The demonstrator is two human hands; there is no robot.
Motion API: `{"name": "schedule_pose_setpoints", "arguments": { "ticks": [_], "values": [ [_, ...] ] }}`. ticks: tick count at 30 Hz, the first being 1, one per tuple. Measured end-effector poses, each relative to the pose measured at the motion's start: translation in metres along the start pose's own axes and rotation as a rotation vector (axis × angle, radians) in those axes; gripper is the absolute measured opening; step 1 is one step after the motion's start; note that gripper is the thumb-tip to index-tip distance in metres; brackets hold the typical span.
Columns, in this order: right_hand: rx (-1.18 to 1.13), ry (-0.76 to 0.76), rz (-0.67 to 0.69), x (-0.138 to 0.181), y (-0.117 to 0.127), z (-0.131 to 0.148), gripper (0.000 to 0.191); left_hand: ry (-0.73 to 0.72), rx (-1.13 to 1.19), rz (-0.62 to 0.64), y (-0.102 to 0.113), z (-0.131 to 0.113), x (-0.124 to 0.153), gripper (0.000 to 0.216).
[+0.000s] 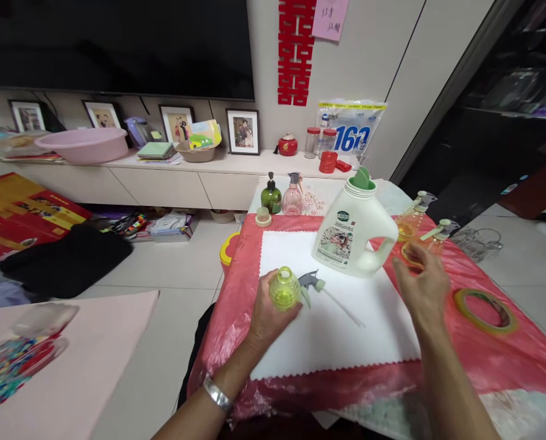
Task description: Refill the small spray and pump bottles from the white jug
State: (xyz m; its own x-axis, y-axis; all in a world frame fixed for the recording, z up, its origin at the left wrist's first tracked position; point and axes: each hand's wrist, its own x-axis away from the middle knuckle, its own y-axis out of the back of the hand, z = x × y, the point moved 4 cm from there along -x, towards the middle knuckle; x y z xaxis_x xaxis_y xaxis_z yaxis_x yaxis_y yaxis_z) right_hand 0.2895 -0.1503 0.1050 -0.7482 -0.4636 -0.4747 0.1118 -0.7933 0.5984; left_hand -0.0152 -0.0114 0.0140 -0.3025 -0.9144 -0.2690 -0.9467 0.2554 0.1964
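My left hand (271,308) is wrapped round a yellow-green spray bottle (286,292) whose neck is uncovered. Beside it on a white cloth (360,342) lies a grey and green trigger spray head (316,284) with a thin straw. Behind stands a large white detergent jug (353,226), with a green piece (363,178) in its mouth. My right hand (422,284) is to the right of the jug's handle, thumb and fingers apart, and nothing shows in it. Just beyond it are two amber spray bottles (413,223), the nearer partly hidden by my fingers.
A roll of tape (485,310) lies on the red plastic sheet (529,311) at right. At the back stand a green pump bottle (271,197), a pink spray bottle (292,198) and a pale cap (262,217). A pink-topped table (112,354) is at left.
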Motion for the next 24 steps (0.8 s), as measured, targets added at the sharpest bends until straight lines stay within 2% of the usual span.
{"name": "schedule_pose_setpoints", "arguments": {
  "ticks": [1, 2, 6, 9, 13, 16, 19, 22, 24],
  "values": [
    [0.006, 0.02, 0.006, 0.013, 0.0, 0.005, 0.06, -0.005, 0.001, 0.005, 0.0, 0.001, 0.0, 0.078],
    [0.003, 0.053, 0.067, 0.027, -0.005, 0.012, 0.055, -0.012, 0.0, 0.011, 0.0, 0.001, 0.0, 0.078],
    [0.054, 0.208, 0.427, 0.071, -0.046, 0.051, 0.032, -0.039, -0.029, 0.014, 0.001, 0.0, 0.0, 0.078],
    [0.197, 0.251, 0.584, 0.085, -0.075, 0.074, 0.026, -0.045, -0.062, 0.031, 0.002, -0.004, 0.0, 0.08],
    [0.389, 0.235, 0.719, 0.093, -0.101, 0.084, 0.017, -0.053, -0.07, 0.07, 0.002, -0.006, 0.001, 0.08],
    [0.442, 0.204, 0.758, 0.095, -0.108, 0.083, 0.022, -0.064, -0.068, 0.074, 0.002, -0.006, 0.001, 0.081],
    [0.384, 0.167, 0.739, 0.09, -0.102, 0.079, 0.017, -0.059, -0.072, 0.084, 0.002, -0.005, 0.001, 0.079],
    [0.22, 0.13, 0.645, 0.076, -0.085, 0.076, 0.01, -0.056, -0.076, 0.081, 0.001, -0.004, 0.001, 0.079],
    [0.056, 0.107, 0.543, 0.064, -0.069, 0.074, 0.017, -0.054, -0.076, 0.085, 0.001, -0.004, 0.001, 0.08]
  ]
}}
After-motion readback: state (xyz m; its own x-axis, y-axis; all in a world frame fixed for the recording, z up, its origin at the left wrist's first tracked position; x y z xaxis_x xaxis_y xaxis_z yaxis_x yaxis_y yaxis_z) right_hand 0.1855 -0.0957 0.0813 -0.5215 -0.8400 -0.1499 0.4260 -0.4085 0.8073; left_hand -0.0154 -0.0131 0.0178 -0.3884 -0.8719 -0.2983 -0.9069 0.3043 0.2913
